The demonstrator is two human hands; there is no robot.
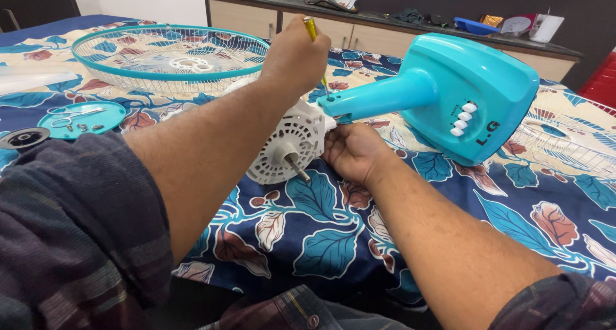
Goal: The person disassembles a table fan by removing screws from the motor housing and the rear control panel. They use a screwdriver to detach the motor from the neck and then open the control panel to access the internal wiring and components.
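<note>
Yellow-handled screwdriver (312, 34) gripped upright in the left hand (296, 54) — right hand (351, 151) clasps the white motor housing (287, 149).

Before us on the bedsheet (321, 240): fan motor housing (289, 144), centre; fan base (475, 92) to its right; front grille (170, 57) behind left; small dish (106, 115) of screws (80, 127) far left; rear grille (564, 144) far right; cabinet (385, 31) behind.

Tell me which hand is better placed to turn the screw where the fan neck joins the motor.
The left hand. It holds the yellow screwdriver upright, tip down at the joint of the turquoise neck. The right hand grips the white motor housing, steadying it.
</note>
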